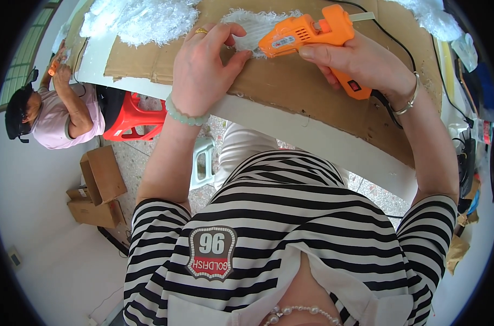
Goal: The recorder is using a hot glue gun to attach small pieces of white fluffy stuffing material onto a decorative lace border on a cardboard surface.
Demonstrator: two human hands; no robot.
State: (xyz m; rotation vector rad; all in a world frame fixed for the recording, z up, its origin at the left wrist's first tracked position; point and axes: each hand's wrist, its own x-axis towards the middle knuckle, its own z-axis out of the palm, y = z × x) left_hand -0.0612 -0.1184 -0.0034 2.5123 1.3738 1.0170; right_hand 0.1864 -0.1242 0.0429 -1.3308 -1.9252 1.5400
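My right hand [361, 60] is closed around an orange hot glue gun [306, 35]. A pale glue stick [362, 17] juts from its back, and its nozzle points left, over a piece of white fluffy fabric [253, 37] lying on cardboard. At the left end of this fabric, my left hand [209, 65] has its fingers curled and its thumb against the near edge, steadying the piece. Part of that grip is hidden beneath the fingers. A black cord [385, 103] leaves the bottom of the gun's handle.
Flattened brown cardboard [312, 103] covers the white table [257, 111]. More white fluffy material [141, 19] lies at far left and far right [431, 19]. A co-worker [67, 111] holds an orange tool [54, 66] by a red stool [135, 117]. Cardboard boxes [103, 174] stand on the floor.
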